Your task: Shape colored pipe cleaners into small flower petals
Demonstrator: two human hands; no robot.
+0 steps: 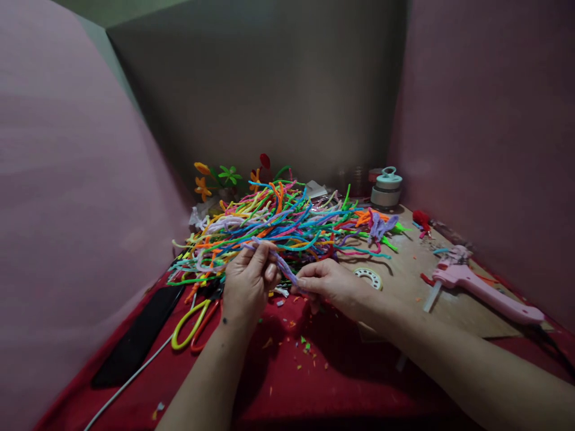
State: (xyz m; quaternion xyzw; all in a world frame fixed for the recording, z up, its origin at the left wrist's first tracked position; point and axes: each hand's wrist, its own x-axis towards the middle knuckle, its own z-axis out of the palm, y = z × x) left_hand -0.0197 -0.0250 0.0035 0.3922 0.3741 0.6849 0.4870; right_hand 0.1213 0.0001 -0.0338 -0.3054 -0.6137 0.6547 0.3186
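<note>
Lavender pipe cleaners, a short bunch of fuzzy stems, slant between a person's two bare hands, held just above a red cloth and in front of a large tangled pile of many-coloured stems. The left hand is nearly closed, its thumb pressed over curled fingers with the upper part of the bunch pinched beneath, and pale tips poke out past the thumb. The right hand has its thumb and fingers drawn together at the lower end; its fingertips are partly hidden, so how tightly they press cannot be told. Whether the stems are twisted together or only lie side by side is also unclear. They look very light, soft on the outside and probably wire-cored, so they should bend easily and hold the bend; the fuzz should grip well against skin rather than slip. Little about them seems fragile, though hard rubbing could flatten the pile, and cut wire ends might prick. A light pinch near each end, as here, seems the best hold, leaving the middle free. Scissors with yellow and red handles lie to the left; a pink glue gun lies on a board to the right.
</note>
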